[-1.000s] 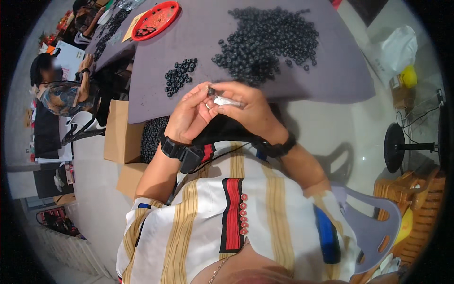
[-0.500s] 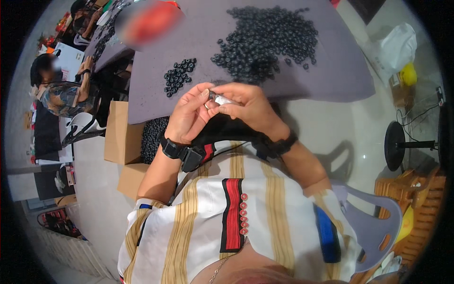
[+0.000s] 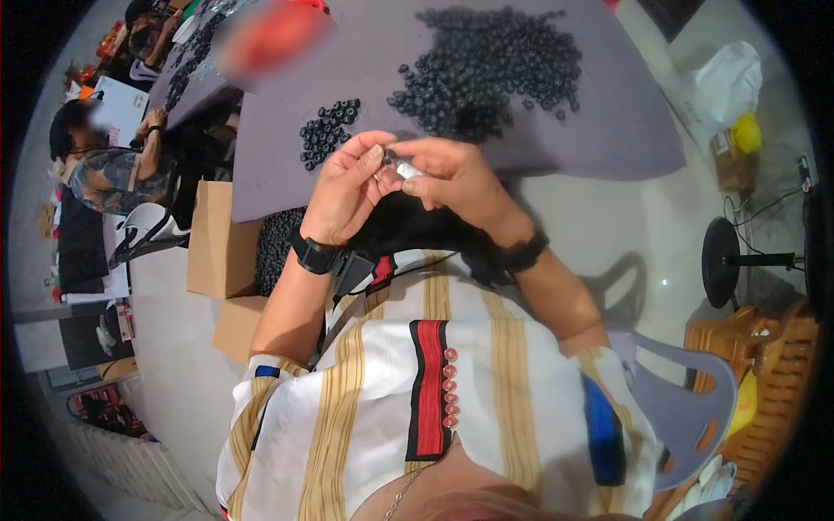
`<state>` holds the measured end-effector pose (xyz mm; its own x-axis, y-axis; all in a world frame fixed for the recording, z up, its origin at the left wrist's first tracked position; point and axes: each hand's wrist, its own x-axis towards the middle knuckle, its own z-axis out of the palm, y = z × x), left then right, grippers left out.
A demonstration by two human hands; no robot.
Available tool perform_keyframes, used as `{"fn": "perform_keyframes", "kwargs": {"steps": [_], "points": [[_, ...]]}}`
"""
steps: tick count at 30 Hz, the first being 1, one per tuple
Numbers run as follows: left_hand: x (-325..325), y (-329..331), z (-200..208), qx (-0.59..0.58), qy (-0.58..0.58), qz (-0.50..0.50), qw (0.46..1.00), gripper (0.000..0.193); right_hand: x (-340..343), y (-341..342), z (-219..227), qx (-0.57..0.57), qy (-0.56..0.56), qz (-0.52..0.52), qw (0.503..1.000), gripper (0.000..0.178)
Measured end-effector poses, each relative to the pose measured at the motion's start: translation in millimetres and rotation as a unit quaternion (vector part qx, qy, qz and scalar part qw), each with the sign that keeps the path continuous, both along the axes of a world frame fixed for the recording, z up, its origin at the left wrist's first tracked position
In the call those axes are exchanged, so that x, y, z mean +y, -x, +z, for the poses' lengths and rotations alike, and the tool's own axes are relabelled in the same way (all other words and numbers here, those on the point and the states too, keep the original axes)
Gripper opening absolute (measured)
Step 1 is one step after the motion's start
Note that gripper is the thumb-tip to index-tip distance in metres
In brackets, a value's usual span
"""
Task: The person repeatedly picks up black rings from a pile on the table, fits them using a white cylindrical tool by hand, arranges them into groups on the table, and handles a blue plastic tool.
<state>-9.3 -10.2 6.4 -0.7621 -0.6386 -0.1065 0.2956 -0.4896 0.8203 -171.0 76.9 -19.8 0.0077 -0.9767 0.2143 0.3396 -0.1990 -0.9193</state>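
My hands meet just over the near edge of the purple-covered table (image 3: 287, 187). Pinched in my left hand (image 3: 343, 193) is a small round black piece (image 3: 388, 158). Between the thumb and fingers of my right hand (image 3: 456, 178) is a small white-and-clear object (image 3: 407, 170), its end against the black piece. Fingers hide part of it, so I cannot tell its kind. A small cluster of similar black ring-like pieces (image 3: 328, 135) lies beyond my left hand. Farther right spreads a large pile of black pieces (image 3: 486, 74).
On the floor at left, an open cardboard box (image 3: 213, 239) stands beside a mass of black pieces (image 3: 278, 247). A co-worker (image 3: 113, 178) sits at far left. To the right are a purple chair (image 3: 708, 373), a black round stand base (image 3: 721, 262) and a white plastic bag (image 3: 730, 87).
Both hands stay close together, with the right fingers slightly shifted on the white-and-clear object. The view has moved a little. The co-worker's arms at left have changed position.
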Motion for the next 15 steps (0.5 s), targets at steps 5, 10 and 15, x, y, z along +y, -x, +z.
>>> {"fn": "perform_keyframes", "kwargs": {"steps": [5,10,15], "points": [[-4.3,-4.9,-10.3,0.023,-0.003,-0.029,0.999,0.023,3.5,-1.7,-5.3,0.032,-0.014,0.006,0.999,0.042],[-5.1,-4.5,-16.3,0.035,-0.018,-0.044,0.998,0.024,12.3,-10.2,-14.0,0.014,0.013,-0.054,0.998,0.04],[-8.1,-4.3,-17.9,0.034,-0.034,-0.066,0.997,0.024,15.8,-11.4,-17.0,0.003,0.008,-0.05,0.999,0.041]]}}
